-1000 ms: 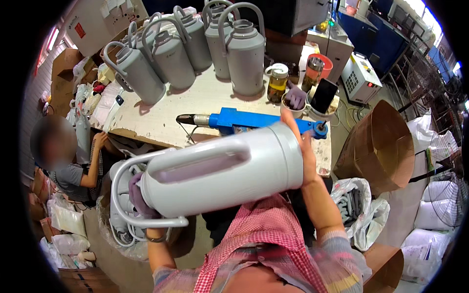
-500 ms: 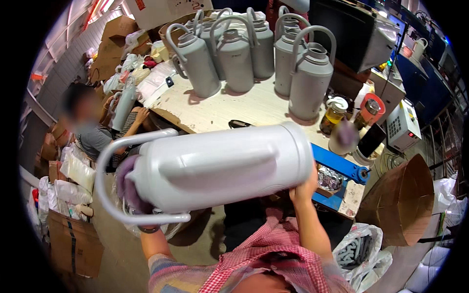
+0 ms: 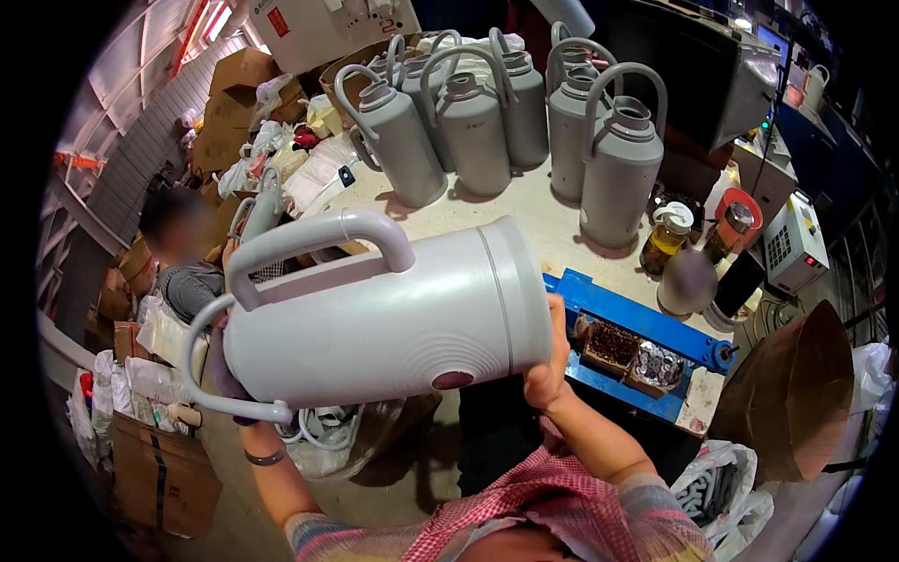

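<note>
A large grey thermos flask casing [image 3: 393,318] lies tilted sideways in the air before me. Its side handle [image 3: 323,225] is on top, and its hooped carrying handle [image 3: 192,361] sticks out at the left. My left hand [image 3: 223,370], in a purple glove, is closed on the neck end and mostly hidden behind it. At the base end my right hand [image 3: 551,361], bare, grips the edge with its thumb showing below. A small dark oval mark shows on the casing's lower side.
More grey flask casings [image 3: 473,140] stand upright on the table [image 3: 449,211]. At the right are a blue metal fixture [image 3: 646,314] with small boxes of parts, jars [image 3: 667,239] and a cardboard drum [image 3: 796,393]. A co-worker [image 3: 187,281] sits at the left. Bags of grey handles [image 3: 707,492] lie below.
The casing has rolled in my hands, so its side handle has turned from facing me to the top. Its base end has moved left. The view has shifted slightly.
</note>
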`<action>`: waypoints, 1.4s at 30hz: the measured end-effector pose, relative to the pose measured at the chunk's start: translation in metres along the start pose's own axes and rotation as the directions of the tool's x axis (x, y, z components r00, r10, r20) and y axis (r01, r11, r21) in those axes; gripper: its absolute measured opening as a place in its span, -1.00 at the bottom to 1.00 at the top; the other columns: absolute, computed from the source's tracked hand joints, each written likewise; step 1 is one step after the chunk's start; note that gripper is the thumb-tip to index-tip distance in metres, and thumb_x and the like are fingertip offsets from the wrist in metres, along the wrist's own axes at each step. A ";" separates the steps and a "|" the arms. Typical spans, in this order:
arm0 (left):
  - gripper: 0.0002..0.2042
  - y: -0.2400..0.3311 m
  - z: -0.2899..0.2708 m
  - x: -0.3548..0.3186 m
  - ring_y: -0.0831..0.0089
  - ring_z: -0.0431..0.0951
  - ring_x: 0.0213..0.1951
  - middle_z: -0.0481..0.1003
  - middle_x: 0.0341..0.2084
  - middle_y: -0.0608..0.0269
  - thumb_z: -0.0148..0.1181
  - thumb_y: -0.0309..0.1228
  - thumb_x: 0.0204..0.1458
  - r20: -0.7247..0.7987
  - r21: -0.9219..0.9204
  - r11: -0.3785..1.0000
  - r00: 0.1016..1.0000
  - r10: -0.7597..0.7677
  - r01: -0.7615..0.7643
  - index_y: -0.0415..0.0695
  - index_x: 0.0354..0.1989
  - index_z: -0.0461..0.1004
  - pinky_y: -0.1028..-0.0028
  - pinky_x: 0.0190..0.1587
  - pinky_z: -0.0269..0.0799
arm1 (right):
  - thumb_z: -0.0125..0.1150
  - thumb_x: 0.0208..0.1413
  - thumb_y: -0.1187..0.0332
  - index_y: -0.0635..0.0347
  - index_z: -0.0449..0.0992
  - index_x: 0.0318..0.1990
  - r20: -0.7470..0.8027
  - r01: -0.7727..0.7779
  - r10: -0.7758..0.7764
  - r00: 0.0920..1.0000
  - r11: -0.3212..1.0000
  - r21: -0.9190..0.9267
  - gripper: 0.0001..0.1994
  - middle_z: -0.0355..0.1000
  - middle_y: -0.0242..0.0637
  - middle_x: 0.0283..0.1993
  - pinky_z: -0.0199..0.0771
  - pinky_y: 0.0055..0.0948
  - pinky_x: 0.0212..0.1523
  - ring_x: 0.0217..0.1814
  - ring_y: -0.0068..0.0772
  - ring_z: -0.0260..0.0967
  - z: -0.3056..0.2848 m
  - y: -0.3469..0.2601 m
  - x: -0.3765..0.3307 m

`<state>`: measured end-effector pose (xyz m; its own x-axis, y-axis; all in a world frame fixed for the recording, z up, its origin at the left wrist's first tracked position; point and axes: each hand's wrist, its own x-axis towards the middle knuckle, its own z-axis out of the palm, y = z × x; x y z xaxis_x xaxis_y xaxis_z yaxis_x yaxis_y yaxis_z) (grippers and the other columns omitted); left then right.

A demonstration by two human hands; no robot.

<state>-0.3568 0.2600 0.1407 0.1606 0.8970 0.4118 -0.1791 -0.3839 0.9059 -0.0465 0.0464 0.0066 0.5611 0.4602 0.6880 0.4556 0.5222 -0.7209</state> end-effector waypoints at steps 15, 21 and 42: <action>-0.68 0.014 -0.026 -0.009 0.34 0.58 -0.18 0.56 -0.19 0.06 0.18 -0.26 0.17 0.231 0.517 0.688 0.857 0.461 -0.509 -0.27 -0.05 0.50 0.36 -0.09 0.49 | -0.07 0.27 -0.25 0.29 0.24 0.32 0.741 -0.965 0.641 0.200 -0.005 0.264 -0.23 0.20 0.04 0.37 0.19 -0.17 0.36 0.38 -0.16 0.20 0.069 0.077 0.015; -0.65 0.021 -0.016 0.130 0.29 0.61 -0.22 0.59 -0.24 -0.02 0.27 -0.24 0.10 0.260 0.541 0.586 0.783 0.565 -0.603 -0.27 -0.06 0.54 0.33 -0.13 0.51 | 0.25 0.19 0.05 0.24 0.21 0.36 0.298 -0.350 0.499 0.814 0.830 -0.433 -0.31 0.19 -0.11 0.39 0.15 -0.19 0.36 0.42 -0.20 0.13 -0.016 0.037 0.116; -0.59 -0.187 0.162 0.320 0.22 0.47 0.07 0.49 0.05 0.02 0.13 -0.26 0.16 -0.140 0.354 0.679 0.681 0.718 -0.643 -0.21 0.14 0.44 0.27 0.12 0.38 | -0.14 0.39 -0.03 -0.12 0.12 -0.58 0.107 -0.378 0.413 0.905 0.661 0.649 -0.55 -0.10 -0.69 -0.75 -0.12 -0.63 -0.67 -0.77 -0.78 -0.18 -0.183 -0.053 0.236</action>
<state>-0.1149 0.5832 0.1189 -0.1547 0.3661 0.9176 0.1192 -0.9151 0.3852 0.1882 -0.0038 0.1923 0.6218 0.7084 0.3339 -0.3592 0.6368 -0.6822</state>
